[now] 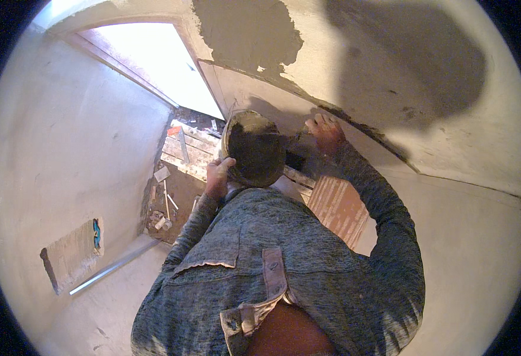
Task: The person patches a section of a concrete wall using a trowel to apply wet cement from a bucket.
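Gripping the rim of a round bucket (225, 142), your left hand (217, 173) holds it before your body, dark mix (259, 155) inside. Across the bucket from that grip, your right hand (327, 134) is raised and curled; what it holds is unclear. Beyond both, a dark plaster patch (245, 37) covers some of the wall (315, 65); the paler rest looks uncoated.

It's a round, bucket-like container (225, 139), mouth facing up toward the camera, with its near left edge gripped by the left hand (217, 176) and the rest of it just right of those fingers. The inside (257, 151) is pretty dark and grubby, with lighter tan-grey smears along the far rim, and its right side faces the right hand (327, 132).
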Tool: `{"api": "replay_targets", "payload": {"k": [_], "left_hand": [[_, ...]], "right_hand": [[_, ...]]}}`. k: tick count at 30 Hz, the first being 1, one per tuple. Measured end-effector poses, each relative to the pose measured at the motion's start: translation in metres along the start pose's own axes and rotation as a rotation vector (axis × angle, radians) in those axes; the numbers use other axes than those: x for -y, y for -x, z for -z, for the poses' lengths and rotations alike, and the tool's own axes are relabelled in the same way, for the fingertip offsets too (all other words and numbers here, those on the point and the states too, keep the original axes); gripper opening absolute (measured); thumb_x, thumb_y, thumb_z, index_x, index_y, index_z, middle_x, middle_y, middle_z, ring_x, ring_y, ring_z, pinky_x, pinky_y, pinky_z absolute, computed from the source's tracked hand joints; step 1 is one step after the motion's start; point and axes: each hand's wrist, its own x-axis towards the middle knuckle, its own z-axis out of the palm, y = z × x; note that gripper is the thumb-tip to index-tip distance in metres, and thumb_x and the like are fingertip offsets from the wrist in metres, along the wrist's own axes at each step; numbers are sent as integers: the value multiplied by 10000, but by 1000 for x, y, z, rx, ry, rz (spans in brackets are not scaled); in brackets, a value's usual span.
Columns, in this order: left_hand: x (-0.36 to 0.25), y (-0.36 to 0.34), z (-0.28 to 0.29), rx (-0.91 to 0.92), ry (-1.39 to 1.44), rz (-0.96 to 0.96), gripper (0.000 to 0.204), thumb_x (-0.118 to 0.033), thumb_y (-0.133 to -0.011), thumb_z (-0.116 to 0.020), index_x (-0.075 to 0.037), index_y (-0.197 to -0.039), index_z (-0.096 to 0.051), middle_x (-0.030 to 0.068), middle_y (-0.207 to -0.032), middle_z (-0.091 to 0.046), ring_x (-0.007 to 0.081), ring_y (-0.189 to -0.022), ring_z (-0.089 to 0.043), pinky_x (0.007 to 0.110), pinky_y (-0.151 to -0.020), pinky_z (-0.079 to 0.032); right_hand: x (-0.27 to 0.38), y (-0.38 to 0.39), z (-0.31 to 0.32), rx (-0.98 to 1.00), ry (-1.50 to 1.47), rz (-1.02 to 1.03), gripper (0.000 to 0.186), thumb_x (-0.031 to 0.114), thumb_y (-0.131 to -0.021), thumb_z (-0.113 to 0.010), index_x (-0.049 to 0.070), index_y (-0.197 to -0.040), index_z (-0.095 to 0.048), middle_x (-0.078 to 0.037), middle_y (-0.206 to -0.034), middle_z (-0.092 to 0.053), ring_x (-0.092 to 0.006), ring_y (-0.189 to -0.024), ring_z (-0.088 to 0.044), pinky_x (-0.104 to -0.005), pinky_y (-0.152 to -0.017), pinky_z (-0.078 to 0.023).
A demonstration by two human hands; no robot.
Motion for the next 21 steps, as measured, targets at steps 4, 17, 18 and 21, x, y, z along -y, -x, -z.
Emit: {"api": "replay_targets", "payload": {"k": [4, 17, 18, 21], "left_hand": [[0, 10, -13, 19, -57, -73, 202, -174, -783, -643, 20, -838, -649, 32, -714, -626, 130, -581, -553, 264, -568, -450], [19, 14, -34, 23, -141, -148, 116, -122, -780, -673, -10, -783, -641, 1, -682, -613, 87, -558, -531, 245, -533, -430], [18, 15, -33, 41, -148, -136, 115, -122, -781, -674, -12, -782, -639, 0, -681, -610, 87, -554, -529, 245, -531, -430], [20, 11, -30, 57, -205, -146, 114, -124, -783, -676, -18, -782, -634, 1, -682, -605, 88, -554, -529, 245, -530, -429]], "right_hand": [[-13, -7, -13, 176, -123, 88, 317, 225, -854, -496, 100, -1139, -553, -201, -1087, -525, -390, -1039, -543, -453, -844, -465], [16, 18, -31, 453, -405, 251, 425, 274, -769, -587, 242, -1192, -549, -160, -1073, -537, -425, -793, -611, -531, -679, -515], [19, 26, -45, 372, -453, 248, 447, 250, -749, -603, 238, -1192, -553, -159, -1075, -538, -422, -798, -611, -528, -682, -514], [26, 32, -47, 409, -488, 220, 506, 201, -707, -635, 229, -1206, -561, -165, -1072, -549, -412, -846, -607, -509, -717, -514]]}}
